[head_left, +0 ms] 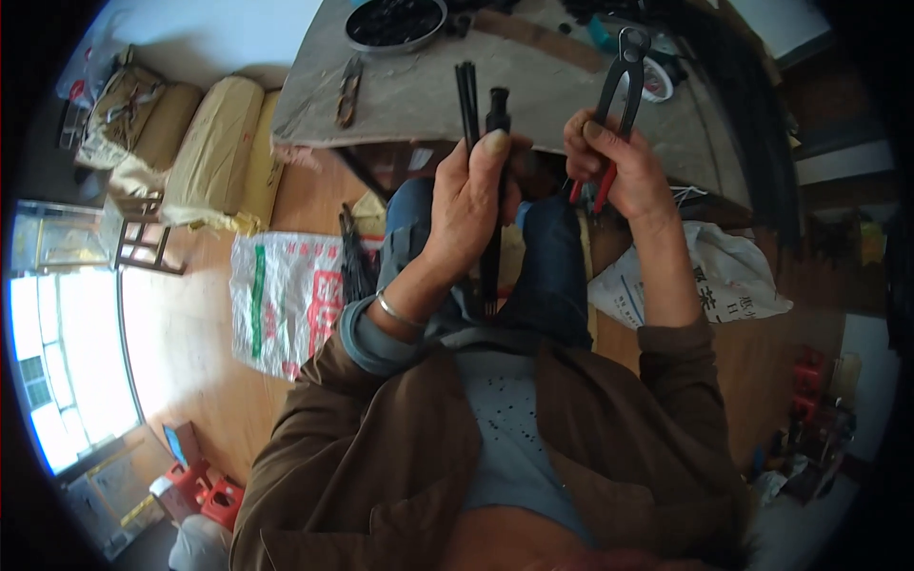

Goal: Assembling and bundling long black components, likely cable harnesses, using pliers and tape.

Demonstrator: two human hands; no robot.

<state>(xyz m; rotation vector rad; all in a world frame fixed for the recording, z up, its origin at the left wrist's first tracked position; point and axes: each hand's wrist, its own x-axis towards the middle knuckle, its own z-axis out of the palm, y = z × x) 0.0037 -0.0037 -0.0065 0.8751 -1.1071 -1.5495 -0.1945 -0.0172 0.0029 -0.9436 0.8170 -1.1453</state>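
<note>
Wooden floor spreads out under me, and ahead stands my grey table (400, 95), its top worn and stained. On it sit a round dark tray (395, 21) full of black bits and a small rusty tool (349, 92) near the front edge. To my left on the floor lie tan sacks (205, 147) and a white woven bag (286, 300) with red and green print; another white bag (728, 276) rests to my right, past my knee.

My left hand (466, 205) is wrapped around a bundle of thin black rods (481, 143), fingers curled tight and thumb pressed against them. The rods stand nearly upright, their tops poking above my fist in front of the table edge and their lower ends hanging down between my knees. My right hand (614, 167) is closed on the red handles of a pair of black pincers (624, 71), which point up and away from me over the table. Its jaws sit just apart from the rods, not touching them.
</note>
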